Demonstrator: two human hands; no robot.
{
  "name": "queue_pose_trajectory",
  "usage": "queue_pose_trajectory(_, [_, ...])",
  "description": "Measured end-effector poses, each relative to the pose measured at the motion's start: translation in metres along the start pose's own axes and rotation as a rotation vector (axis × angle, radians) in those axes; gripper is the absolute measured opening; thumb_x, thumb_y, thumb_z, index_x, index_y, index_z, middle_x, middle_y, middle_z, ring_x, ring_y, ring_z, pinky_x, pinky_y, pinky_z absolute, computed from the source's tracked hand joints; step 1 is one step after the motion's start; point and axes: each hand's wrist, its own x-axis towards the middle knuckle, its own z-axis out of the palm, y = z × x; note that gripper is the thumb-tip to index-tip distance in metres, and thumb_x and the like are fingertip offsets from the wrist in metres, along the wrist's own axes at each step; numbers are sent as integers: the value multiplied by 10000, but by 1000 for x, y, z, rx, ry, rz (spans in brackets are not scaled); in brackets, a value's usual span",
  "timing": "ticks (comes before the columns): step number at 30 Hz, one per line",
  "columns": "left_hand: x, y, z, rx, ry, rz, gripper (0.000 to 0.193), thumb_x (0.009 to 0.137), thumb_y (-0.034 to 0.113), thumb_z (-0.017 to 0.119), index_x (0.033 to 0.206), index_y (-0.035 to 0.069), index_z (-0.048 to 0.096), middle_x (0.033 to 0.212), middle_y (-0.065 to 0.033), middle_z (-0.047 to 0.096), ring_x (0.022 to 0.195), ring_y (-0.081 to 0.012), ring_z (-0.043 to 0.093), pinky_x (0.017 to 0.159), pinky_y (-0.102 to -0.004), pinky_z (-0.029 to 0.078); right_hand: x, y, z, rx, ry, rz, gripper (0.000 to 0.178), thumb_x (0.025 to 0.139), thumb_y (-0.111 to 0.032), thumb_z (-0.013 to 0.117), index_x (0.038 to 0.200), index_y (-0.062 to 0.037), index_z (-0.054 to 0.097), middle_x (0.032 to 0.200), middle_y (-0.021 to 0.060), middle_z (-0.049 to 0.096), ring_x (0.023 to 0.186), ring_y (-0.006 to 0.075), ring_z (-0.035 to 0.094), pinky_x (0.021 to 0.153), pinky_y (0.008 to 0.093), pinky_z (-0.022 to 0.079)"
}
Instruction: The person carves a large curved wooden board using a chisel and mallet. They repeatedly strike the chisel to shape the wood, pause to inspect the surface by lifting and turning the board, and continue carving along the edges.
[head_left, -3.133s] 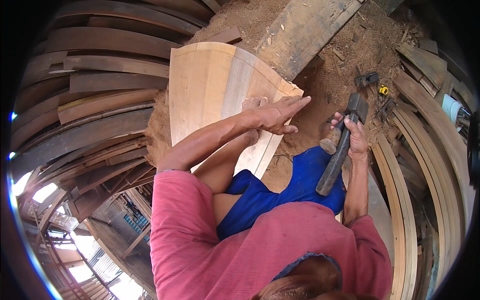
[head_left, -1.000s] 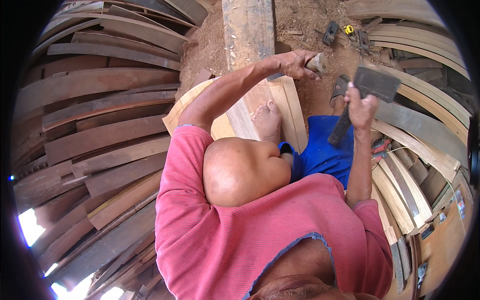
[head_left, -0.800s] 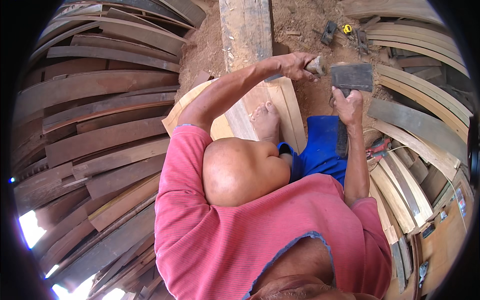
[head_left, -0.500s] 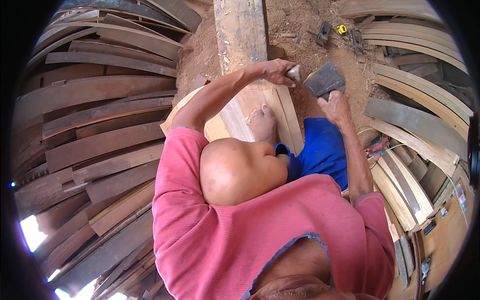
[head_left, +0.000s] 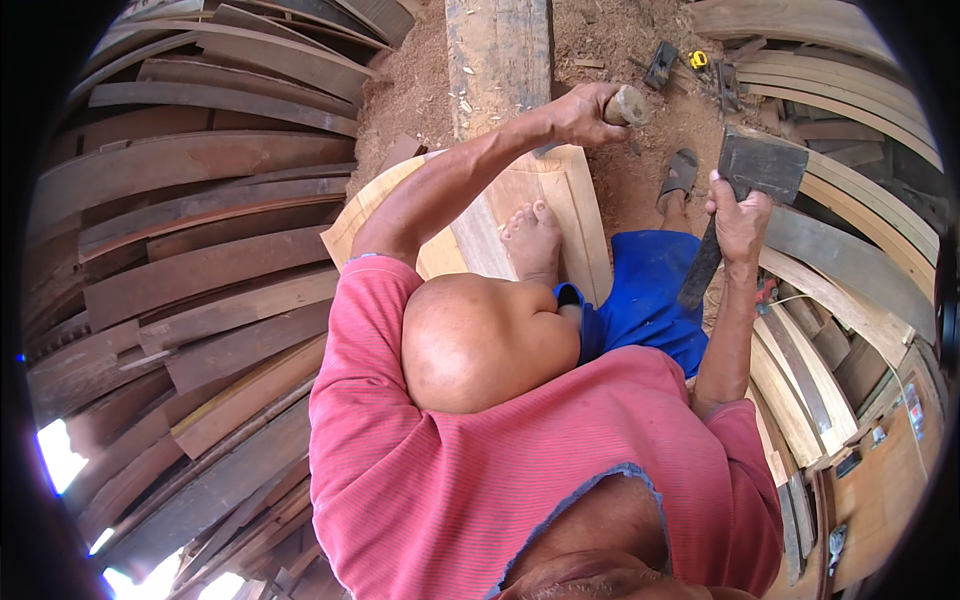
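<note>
Left hand [head_left: 580,112] fingers grip a chisel [head_left: 628,104] on the plank [head_left: 575,205]; right hand [head_left: 738,215] fingers hold the hatchet [head_left: 745,195] raised, seemingly mid-chiselling; next, a squarely aimed blow.

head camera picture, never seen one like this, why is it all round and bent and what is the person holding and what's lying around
The picture comes from a wide fisheye camera worn on the person's head, looking down at their own arms, so straight edges bend near the rim. No machine here, just two bare hands. The left hand grips a chisel by its wooden handle, its tip down on the pale curved board. The right hand holds a heavy dark mallet raised beside it. A bare foot rests on the board. Sawdust ground lies around, with a sandal nearby, a thick plank ahead, and stacks of curved dark wooden slats on both sides.
</note>
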Motion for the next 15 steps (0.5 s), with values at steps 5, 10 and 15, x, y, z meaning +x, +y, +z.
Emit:
queue_pose_trajectory(5, [-3, -1, 3, -36, 24, 11, 425, 851, 238, 816, 1210, 63, 671, 1076, -90, 748, 1000, -199, 695, 907, -368, 559, -2, -11, -5, 96, 78, -33, 102, 929, -101, 720, 973, -13, 691, 795, 15, 656, 635, 76, 586, 561, 242, 470])
queue_pose_trajectory(10, [-8, -7, 5, -158, 56, 43, 363, 863, 202, 812, 1172, 60, 683, 1042, -61, 749, 963, -164, 684, 885, -348, 558, -6, -21, -10, 108, 39, -28, 85, 935, -88, 716, 959, -12, 688, 771, 14, 649, 635, 81, 584, 575, 246, 465])
queue_pose_trajectory(15, [-1, -1, -11, -252, 117, 66, 314, 891, 135, 800, 1166, 58, 670, 1025, 5, 720, 944, -98, 648, 871, -307, 553, -8, -28, -5, 137, 59, -46, 82, 935, -87, 716, 941, -12, 683, 758, 17, 646, 630, 83, 581, 581, 248, 459])
